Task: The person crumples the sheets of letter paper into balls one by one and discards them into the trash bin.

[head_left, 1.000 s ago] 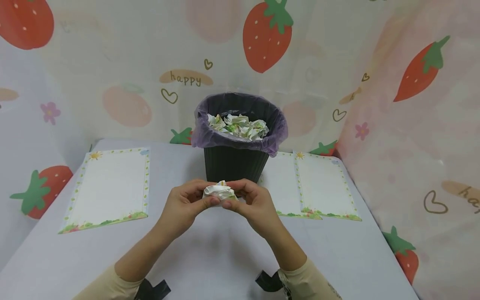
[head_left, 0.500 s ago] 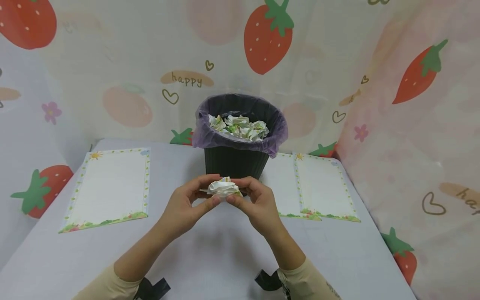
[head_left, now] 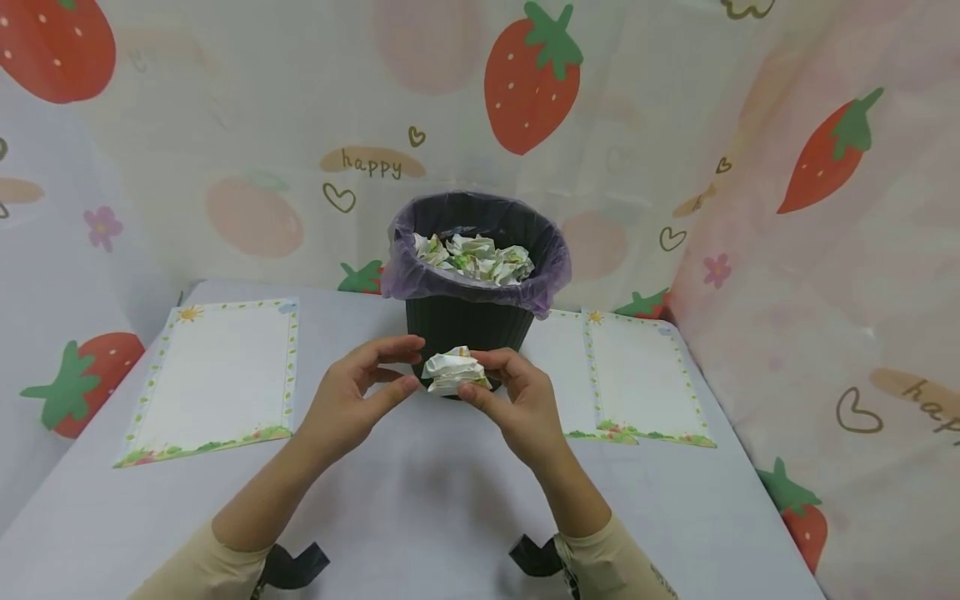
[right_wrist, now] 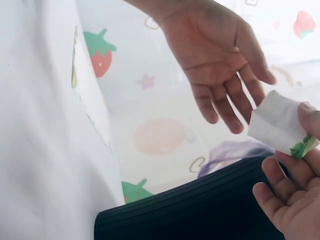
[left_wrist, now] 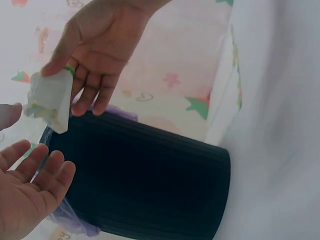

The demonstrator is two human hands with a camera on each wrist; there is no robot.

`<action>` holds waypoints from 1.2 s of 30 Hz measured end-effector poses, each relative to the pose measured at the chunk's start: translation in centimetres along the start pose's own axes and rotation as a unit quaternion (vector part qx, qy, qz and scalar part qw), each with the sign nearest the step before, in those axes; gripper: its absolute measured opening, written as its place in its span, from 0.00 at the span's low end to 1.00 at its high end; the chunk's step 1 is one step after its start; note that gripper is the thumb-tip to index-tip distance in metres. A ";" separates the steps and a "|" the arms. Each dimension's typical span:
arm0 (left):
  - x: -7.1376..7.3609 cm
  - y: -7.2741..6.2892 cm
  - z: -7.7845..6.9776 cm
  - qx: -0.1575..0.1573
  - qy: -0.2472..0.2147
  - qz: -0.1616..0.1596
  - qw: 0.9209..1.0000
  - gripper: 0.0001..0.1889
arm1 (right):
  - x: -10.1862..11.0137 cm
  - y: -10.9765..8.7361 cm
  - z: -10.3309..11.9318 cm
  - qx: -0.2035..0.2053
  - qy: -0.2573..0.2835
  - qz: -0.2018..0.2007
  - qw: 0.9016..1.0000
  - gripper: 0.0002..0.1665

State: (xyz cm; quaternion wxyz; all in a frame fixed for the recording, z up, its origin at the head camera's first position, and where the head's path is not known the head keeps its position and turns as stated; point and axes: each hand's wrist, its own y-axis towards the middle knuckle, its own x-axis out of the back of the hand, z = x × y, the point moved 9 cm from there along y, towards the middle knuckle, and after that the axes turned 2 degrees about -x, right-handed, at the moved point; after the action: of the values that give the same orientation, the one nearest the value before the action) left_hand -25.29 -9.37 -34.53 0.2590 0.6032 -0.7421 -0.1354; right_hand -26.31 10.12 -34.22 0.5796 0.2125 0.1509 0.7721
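Note:
A crumpled wad of white paper (head_left: 454,372) with bits of green print hangs above the table, in front of the bin. My right hand (head_left: 517,408) pinches its right side between thumb and fingers. To the left, my left hand (head_left: 358,398) is spread with relaxed fingers, a small gap between them and the paper. In the left wrist view the wad (left_wrist: 50,97) shows a flat, folded side under the right thumb. The right wrist view shows the left hand (right_wrist: 215,60) with its palm facing the wad.
A black bin (head_left: 472,321) with a purple liner (head_left: 405,271) stands behind the hands, holding several crumpled papers (head_left: 480,258). One bordered sheet (head_left: 221,375) lies at the left; two overlapping sheets (head_left: 648,375) lie at the right. Strawberry-printed curtains (head_left: 300,75) enclose the table.
Both hands held the paper wad before. My left hand has let go and drawn away to the left, while the right hand keeps the wad, now slightly farther right.

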 end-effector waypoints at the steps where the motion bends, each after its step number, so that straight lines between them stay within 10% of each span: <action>1: 0.2 0.1 0.1 0.002 0.002 -0.003 1.000 0.23 | 0.1 0.0 0.0 -0.001 0.001 -0.001 1.000 0.21; 21: 5.0 6.1 -1.4 -0.036 0.098 -0.071 0.992 0.22 | 0.7 0.1 0.0 -0.011 0.005 -0.009 1.000 0.20; 36: 6.5 10.9 -1.2 0.003 0.176 -0.030 0.984 0.36 | 0.5 0.2 -0.2 -0.016 0.011 -0.004 1.000 0.21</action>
State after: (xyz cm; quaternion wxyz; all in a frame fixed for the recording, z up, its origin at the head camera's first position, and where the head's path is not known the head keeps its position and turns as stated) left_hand -34.54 -12.91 -26.46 0.3795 0.6405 -0.6669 -0.0320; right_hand -26.66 10.53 -34.24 0.5841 0.1937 0.1455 0.7747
